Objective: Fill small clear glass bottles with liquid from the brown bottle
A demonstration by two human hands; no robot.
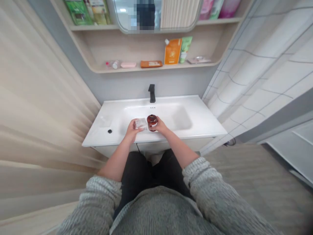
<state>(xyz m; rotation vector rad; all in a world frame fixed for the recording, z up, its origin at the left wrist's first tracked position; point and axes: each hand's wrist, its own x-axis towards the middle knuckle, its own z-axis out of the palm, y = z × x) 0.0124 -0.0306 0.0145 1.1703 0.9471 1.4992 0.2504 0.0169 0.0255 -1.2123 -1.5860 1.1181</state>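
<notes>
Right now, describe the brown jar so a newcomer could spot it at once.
Start at the white sink with the black faucet at its back. Over the bowl, in front of the faucet, the right hand grips a round dark-brown jar. It is the dark, glossy thing there, right beside the clear boxy object in the left hand.

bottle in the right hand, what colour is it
The bottle is dark reddish-brown, best seen in the head view.

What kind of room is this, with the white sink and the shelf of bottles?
It looks like a bathroom. It has a white washbasin with a black faucet, white tiled walls, and a shelf holding toiletry packets.
</notes>
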